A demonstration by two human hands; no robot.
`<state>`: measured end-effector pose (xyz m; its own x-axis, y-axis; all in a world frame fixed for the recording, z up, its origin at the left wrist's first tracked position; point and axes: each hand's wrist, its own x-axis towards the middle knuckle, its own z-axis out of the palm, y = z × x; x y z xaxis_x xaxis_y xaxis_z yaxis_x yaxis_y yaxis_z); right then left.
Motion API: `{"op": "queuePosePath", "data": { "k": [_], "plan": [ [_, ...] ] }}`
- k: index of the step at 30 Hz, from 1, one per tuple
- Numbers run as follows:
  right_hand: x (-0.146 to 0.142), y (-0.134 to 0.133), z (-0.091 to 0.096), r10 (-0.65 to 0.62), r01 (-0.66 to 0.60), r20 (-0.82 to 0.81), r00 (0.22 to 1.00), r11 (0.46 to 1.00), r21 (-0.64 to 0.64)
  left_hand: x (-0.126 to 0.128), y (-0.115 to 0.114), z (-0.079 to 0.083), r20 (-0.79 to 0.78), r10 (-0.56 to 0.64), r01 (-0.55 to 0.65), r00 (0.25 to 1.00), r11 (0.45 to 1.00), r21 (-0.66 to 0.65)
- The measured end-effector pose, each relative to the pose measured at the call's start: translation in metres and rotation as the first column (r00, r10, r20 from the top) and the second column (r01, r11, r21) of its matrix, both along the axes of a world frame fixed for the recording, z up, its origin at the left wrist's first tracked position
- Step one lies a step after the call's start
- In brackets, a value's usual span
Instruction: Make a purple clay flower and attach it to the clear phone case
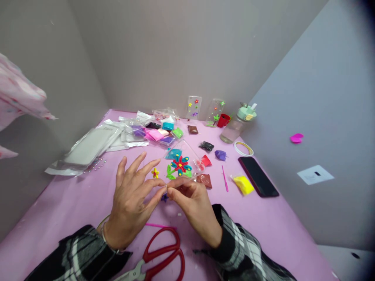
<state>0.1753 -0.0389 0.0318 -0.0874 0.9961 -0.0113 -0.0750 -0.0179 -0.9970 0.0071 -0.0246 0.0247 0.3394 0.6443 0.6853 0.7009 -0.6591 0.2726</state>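
Note:
My left hand and my right hand meet over the middle of the table. Thumb and forefinger of each are pinched together, tip to tip, and whatever lies between them is too small to make out. The other left fingers are spread. Just below the fingertips is a small dark-blue clay flower, partly hidden. Behind them lies a clear phone case bearing a red and blue clay flower with green leaves. A small yellow clay flower sits by my left fingers.
Red-handled scissors and a pink stick lie in front. Clay packets and wrapped cases are at back left. A phone, yellow clay packet, tape roll and water bottle stand or lie right.

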Motion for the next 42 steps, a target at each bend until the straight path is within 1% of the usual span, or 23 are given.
{"op": "queuePosePath", "data": {
  "k": [10, 15, 23, 27, 30, 32, 34, 36, 37, 38, 39, 40, 41, 42],
  "plan": [
    [-0.001, 0.0, 0.0, -0.008, 0.008, -0.037, 0.999, 1.0, -0.014, -0.001, -0.002, 0.0, 0.028, -0.009, 0.009, 1.0, 1.0, -0.007],
    [-0.001, 0.001, 0.0, -0.003, 0.0, -0.062, 0.998, 0.999, -0.055, 0.0, -0.001, -0.001, 0.046, -0.012, 0.014, 0.999, 0.999, -0.037],
    [0.001, 0.003, -0.001, 0.025, -0.037, -0.114, 0.993, 0.994, -0.104, 0.002, -0.001, -0.001, 0.054, -0.02, 0.022, 0.998, 0.999, -0.034],
    [0.004, 0.006, -0.006, 0.049, -0.076, -0.165, 0.985, 0.985, -0.157, 0.003, -0.002, 0.002, 0.099, -0.024, 0.03, 0.995, 0.998, -0.058],
    [0.006, 0.008, -0.008, 0.053, -0.096, -0.22, 0.974, 0.977, -0.189, 0.001, -0.002, 0.006, 0.161, -0.016, 0.028, 0.987, 0.997, -0.073],
    [0.007, 0.009, -0.008, 0.034, -0.084, -0.236, 0.971, 0.975, -0.204, -0.006, -0.001, 0.009, 0.219, 0.01, 0.007, 0.976, 0.997, -0.076],
    [0.008, 0.01, -0.008, 0.014, -0.066, -0.245, 0.969, 0.976, -0.207, -0.018, 0.004, 0.012, 0.285, 0.08, -0.054, 0.955, 0.994, -0.099],
    [0.01, 0.011, -0.009, 0.01, -0.064, -0.259, 0.966, 0.978, -0.198, -0.031, 0.01, 0.014, 0.339, 0.183, -0.137, 0.923, 0.978, -0.156],
    [0.011, 0.011, -0.009, 0.016, -0.07, -0.268, 0.963, 0.979, -0.192, -0.036, 0.014, 0.014, 0.349, 0.221, -0.162, 0.911, 0.968, -0.192],
    [0.012, 0.012, -0.01, 0.027, -0.081, -0.277, 0.961, 0.979, -0.186, -0.04, 0.017, 0.014, 0.369, 0.243, -0.162, 0.897, 0.958, -0.237],
    [0.013, 0.012, -0.011, 0.039, -0.094, -0.284, 0.958, 0.979, -0.181, -0.043, 0.02, 0.013, 0.405, 0.246, -0.123, 0.881, 0.944, -0.305],
    [0.014, 0.013, -0.012, 0.056, -0.109, -0.284, 0.957, 0.979, -0.173, -0.044, 0.022, 0.011, 0.469, 0.239, -0.04, 0.85, 0.918, -0.395],
    [0.015, 0.013, -0.012, 0.084, -0.133, -0.276, 0.957, 0.978, -0.163, -0.044, 0.023, 0.009, 0.557, 0.239, 0.082, 0.795, 0.868, -0.49],
    [0.016, 0.013, -0.012, 0.12, -0.163, -0.263, 0.957, 0.975, -0.151, -0.042, 0.023, 0.006, 0.648, 0.255, 0.234, 0.718, 0.788, -0.57]
  ]
}}
